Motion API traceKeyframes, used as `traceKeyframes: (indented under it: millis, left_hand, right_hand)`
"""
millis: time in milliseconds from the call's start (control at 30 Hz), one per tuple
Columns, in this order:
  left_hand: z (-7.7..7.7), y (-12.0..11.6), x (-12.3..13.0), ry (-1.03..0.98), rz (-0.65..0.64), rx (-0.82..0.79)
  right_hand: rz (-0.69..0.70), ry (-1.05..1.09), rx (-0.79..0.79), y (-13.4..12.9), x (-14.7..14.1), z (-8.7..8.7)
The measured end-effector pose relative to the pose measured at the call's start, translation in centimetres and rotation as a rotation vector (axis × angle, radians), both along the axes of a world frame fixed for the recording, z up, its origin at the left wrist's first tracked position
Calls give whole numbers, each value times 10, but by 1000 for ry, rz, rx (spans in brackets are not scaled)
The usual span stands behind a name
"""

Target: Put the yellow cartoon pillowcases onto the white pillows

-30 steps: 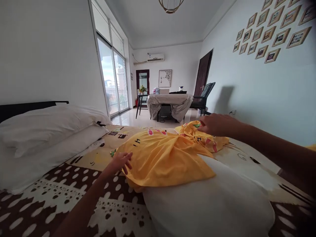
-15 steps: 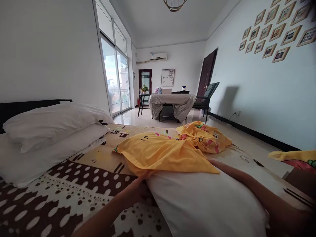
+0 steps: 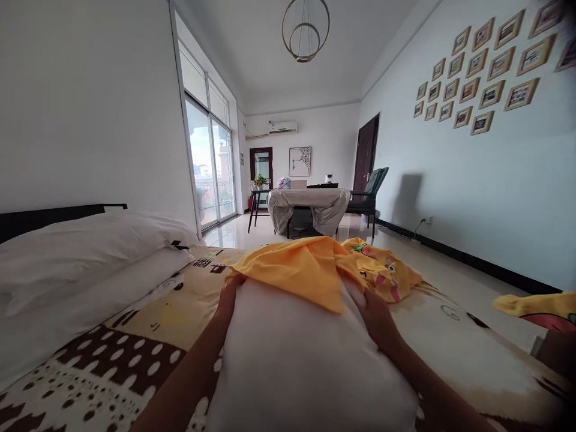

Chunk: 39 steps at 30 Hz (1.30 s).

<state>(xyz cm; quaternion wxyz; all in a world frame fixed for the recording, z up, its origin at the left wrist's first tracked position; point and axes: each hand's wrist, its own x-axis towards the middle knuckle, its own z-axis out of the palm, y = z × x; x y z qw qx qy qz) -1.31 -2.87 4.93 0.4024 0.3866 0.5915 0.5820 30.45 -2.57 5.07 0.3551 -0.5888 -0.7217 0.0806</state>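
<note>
A white pillow (image 3: 306, 366) lies in front of me, its far end covered by a yellow pillowcase (image 3: 288, 264). At the pillow's far left corner, my left hand (image 3: 230, 293) is closed on the edge, right where the yellow cloth begins. My right hand (image 3: 374, 315) grips the pillow's right side, below the hanging flap of the case; its fingertips are partly hidden. The rest of the yellow cloth, printed with cartoon figures, lies bunched beyond and to the right of the pillow.
A patterned bed sheet (image 3: 180, 312) spreads beneath everything. White pillows (image 3: 103, 258) are stacked at the left by the dark headboard (image 3: 54, 219). Another yellow printed cloth (image 3: 535, 306) is at the right edge. Past the bed stand a covered table (image 3: 310, 197) and a dark chair (image 3: 371, 195).
Both hands have moved farther forward along the pillow, the left one up to its far corner. The pillow has shifted left and the yellow flap has folded up over its end. The view has tilted up.
</note>
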Motion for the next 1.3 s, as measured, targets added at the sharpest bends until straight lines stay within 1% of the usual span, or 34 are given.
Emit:
traceKeyframes:
  millis: [67,133,167,200,267,300,333,400,433,467,500,533,600,633,700,800,867,933,1000,1067,1100,1133,1200,1300]
  left_hand:
    - [-8,13,-5,190,18,-9]
    - [-15,18,-5,383,17,12]
    - [-16,18,-4,467,21,37]
    - [-15,16,0,533,22,66]
    - [-6,11,11,684,-30,161]
    - [1,8,19,785,-100,230]
    - [7,6,29,894,-202,308]
    - [13,3,51,1081,-469,449]
    - [11,4,62,1130,-586,488]
    - [6,5,72,1142,-666,495]
    - [-2,6,82,1137,-700,482]
    - [-12,8,90,1132,-691,457]
    - [-32,12,101,1125,-627,414]
    - [-39,14,104,1121,-605,398]
    - [-46,17,106,1108,-583,385]
    - [-48,23,103,1037,-500,398]
    - [-49,27,98,937,-411,425]
    - [-51,26,91,815,-297,438]
    - [-50,20,83,710,-145,433]
    - [-42,8,75,654,6,444]
    - [-36,1,72,642,58,466]
    - [-30,-6,69,634,95,493]
    - [-17,-17,65,602,125,537]
    - [-3,-24,61,483,159,537]
  right_hand:
    - [32,-141,-89,3,2,-5]
    - [76,-298,-252,10,14,-14]
    - [105,-367,-338,15,21,-17]
    - [131,-423,-404,20,29,-19]
    - [147,-490,-437,30,38,-16]
    - [131,-500,-409,35,38,-12]
    - [101,-494,-353,39,34,-8]
    - [38,-477,-207,46,19,-3]
    - [22,-468,-141,50,9,-5]
    - [17,-462,-92,53,-1,-9]
    - [19,-456,-67,57,-11,-16]
    - [27,-449,-74,61,-20,-25]
    - [62,-415,-126,71,-30,-44]
    - [70,-387,-140,77,-31,-52]
    - [55,-318,-114,87,-28,-61]
    - [6,-232,-80,95,-20,-62]
    - [2,-210,-101,96,-18,-59]
    - [-15,-195,-118,93,-17,-55]
    - [-40,-175,-112,90,-16,-52]
    - [-36,-155,-95,86,-14,-47]
    - [-19,-153,-87,84,-12,-45]
    - [-1,-158,-81,82,-10,-42]
    - [17,-176,-78,78,-6,-36]
    - [16,-178,-82,70,-2,-28]
